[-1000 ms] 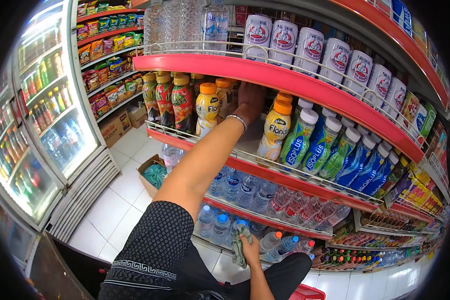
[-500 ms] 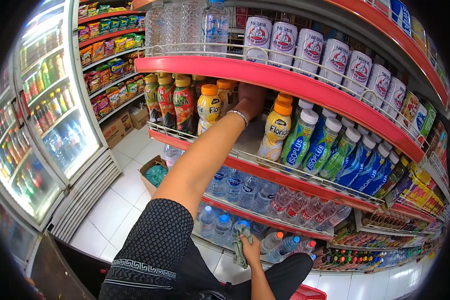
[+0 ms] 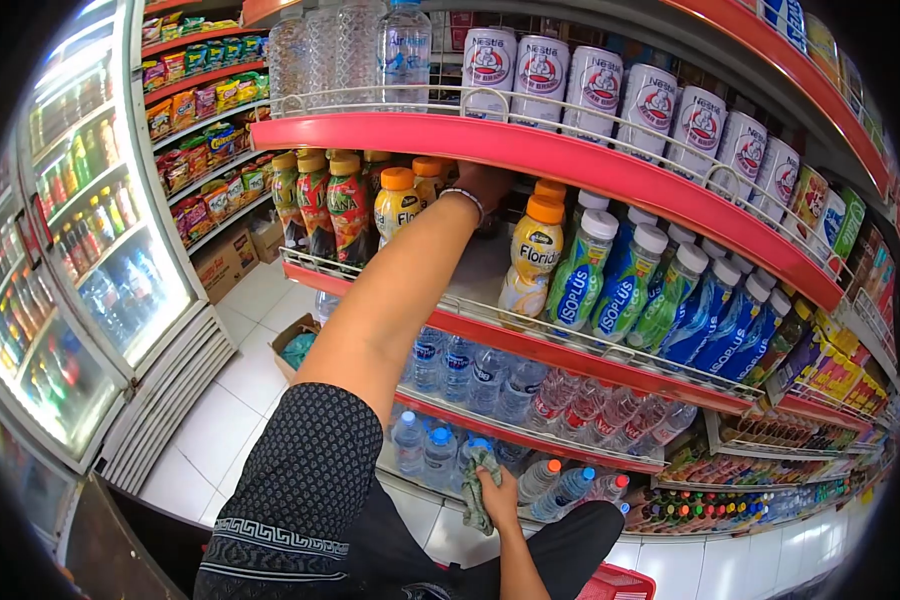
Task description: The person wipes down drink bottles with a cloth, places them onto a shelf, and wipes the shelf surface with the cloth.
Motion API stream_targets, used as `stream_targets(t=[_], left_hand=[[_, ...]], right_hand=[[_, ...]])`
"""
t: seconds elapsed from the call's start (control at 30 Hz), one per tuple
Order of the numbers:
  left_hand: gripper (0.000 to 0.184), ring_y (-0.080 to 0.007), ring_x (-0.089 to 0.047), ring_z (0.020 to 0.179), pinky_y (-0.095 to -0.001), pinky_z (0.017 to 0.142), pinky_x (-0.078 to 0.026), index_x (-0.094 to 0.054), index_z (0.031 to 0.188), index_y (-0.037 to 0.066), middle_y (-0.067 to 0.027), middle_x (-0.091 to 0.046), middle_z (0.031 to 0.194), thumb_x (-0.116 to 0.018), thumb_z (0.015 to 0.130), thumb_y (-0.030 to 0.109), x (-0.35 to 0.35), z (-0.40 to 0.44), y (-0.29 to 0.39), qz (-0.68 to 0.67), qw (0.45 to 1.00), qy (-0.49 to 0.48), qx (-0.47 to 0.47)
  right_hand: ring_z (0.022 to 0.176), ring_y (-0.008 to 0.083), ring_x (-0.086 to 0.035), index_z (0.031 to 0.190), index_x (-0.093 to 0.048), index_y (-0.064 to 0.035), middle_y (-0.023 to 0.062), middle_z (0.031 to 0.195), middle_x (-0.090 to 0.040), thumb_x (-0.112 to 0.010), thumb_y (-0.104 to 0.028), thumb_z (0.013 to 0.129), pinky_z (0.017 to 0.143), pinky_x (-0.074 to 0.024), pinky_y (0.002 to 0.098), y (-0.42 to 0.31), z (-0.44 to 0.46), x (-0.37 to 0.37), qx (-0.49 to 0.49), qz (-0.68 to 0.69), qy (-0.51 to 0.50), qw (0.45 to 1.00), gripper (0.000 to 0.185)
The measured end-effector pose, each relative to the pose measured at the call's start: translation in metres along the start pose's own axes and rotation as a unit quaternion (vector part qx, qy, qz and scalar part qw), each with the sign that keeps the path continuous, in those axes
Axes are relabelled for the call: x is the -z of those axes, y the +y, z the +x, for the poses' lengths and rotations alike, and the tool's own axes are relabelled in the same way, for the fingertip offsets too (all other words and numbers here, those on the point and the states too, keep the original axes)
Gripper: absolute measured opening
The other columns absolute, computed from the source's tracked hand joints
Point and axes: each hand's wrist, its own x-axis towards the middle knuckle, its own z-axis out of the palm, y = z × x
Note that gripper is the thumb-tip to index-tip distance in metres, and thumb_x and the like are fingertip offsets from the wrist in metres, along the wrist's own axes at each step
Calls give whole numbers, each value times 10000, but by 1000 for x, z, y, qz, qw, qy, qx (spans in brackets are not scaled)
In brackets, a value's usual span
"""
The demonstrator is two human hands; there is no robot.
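Note:
My left hand point(image 3: 486, 183) reaches deep into the middle shelf, under the pink shelf edge point(image 3: 530, 150); its fingers are in shadow and hidden. To its left stand orange-capped Florida bottles point(image 3: 395, 205) and red-labelled bottles point(image 3: 348, 215). Right of the arm is another Florida bottle point(image 3: 532, 255), beside a row of Isoplus bottles point(image 3: 582, 275). A bare strip of shelf point(image 3: 480, 285) shows between the two Florida groups. Low down, in front of the bottom water bottles point(image 3: 440, 452), my right hand point(image 3: 502, 497) is closed on a crumpled grey-green cloth point(image 3: 477, 500).
White Nestlé cans point(image 3: 595, 90) and clear bottles point(image 3: 403, 55) line the shelf above, behind a wire rail. A lit drinks fridge point(image 3: 105, 200) stands at left, snack shelves point(image 3: 210, 130) behind. A red basket point(image 3: 620, 585) sits on the floor by my leg.
The view has shifted slightly, so the shelves sit a little further left. My left hand has moved slightly left relative to the bottles and stays inside the shelf; the right still grips the cloth.

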Motion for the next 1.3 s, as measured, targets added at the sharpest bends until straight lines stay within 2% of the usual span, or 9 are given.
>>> stream_targets(t=[0.1, 0.17, 0.3, 0.4, 0.5, 0.57, 0.77, 0.87, 1.3], left_hand=[[483, -343, -361, 1399, -594, 1116, -234, -465, 1430, 160, -136, -433, 1486, -483, 970, 304, -29, 21, -16, -37, 999, 9, -14], [498, -343, -358, 1403, -599, 1122, -224, -454, 1440, 160, -140, -431, 1487, -512, 960, 281, -34, 24, -18, -51, 995, 47, -70], [555, -356, -339, 1413, -618, 1116, -229, -427, 1456, 144, -146, -407, 1504, -554, 933, 280, -38, 30, -15, -144, 987, 31, -66], [635, -366, -316, 1424, -640, 1108, -230, -394, 1473, 126, -158, -371, 1524, -600, 896, 294, -34, 16, -8, 29, 998, 27, -57], [502, -338, -511, 1266, -530, 1054, -369, -553, 1338, 134, -133, -560, 1358, -594, 889, 355, -37, 1, -3, 86, 980, 167, -66], [523, -336, -509, 1270, -533, 1046, -375, -560, 1329, 137, -134, -569, 1347, -615, 868, 376, -19, -9, 3, 25, 980, 175, -88], [440, -308, -555, 1218, -508, 1001, -418, -623, 1220, 126, -131, -615, 1273, -648, 840, 346, 14, -3, 17, -34, 997, 54, -45], [390, -312, -542, 1239, -513, 1024, -394, -608, 1255, 132, -129, -609, 1286, -506, 952, 357, 27, -4, 11, -65, 997, 14, -46], [438, -344, -482, 1306, -599, 1042, -345, -553, 1343, 159, -141, -544, 1378, -536, 946, 342, -13, 7, -33, -63, 995, 74, -1]], right_hand=[[880, 314, -667, 1008, -652, 85, 240, 912, -691, -684, -323, 854, 809, -482, 382, -1, 0, -1, -19, -12, -8, 1000, 437], [764, 156, -606, 960, -672, 36, 87, 818, -679, -672, -254, 890, 722, -478, 317, 7, 2, -4, 11, -7, 6, 1000, 299], [767, 165, -611, 965, -672, 34, 93, 823, -683, -674, -256, 888, 724, -480, 321, 10, 1, -6, 18, -30, 11, 999, 300], [774, 173, -618, 970, -671, 38, 105, 836, -691, -671, -258, 888, 729, -482, 326, -1, 1, -1, 23, -33, 9, 999, 308], [781, 178, -624, 974, -669, 45, 118, 850, -700, -667, -260, 888, 736, -484, 334, -12, -4, 1, 15, -12, -4, 1000, 317], [880, 297, -672, 1013, -661, 66, 215, 919, -703, -688, -323, 851, 814, -487, 376, -7, -3, 0, -15, -39, -2, 999, 422], [780, 180, -626, 968, -671, 44, 112, 842, -697, -672, -250, 876, 737, -482, 331, -13, -5, -1, 17, -17, -9, 1000, 308], [771, 177, -625, 964, -670, 46, 111, 837, -696, -671, -248, 877, 732, -482, 330, -8, -5, 1, 20, -29, -5, 999, 306], [835, 306, -667, 978, -654, 76, 222, 872, -691, -683, -298, 856, 785, -488, 382, -18, -6, 1, -2, -28, -18, 999, 394]])
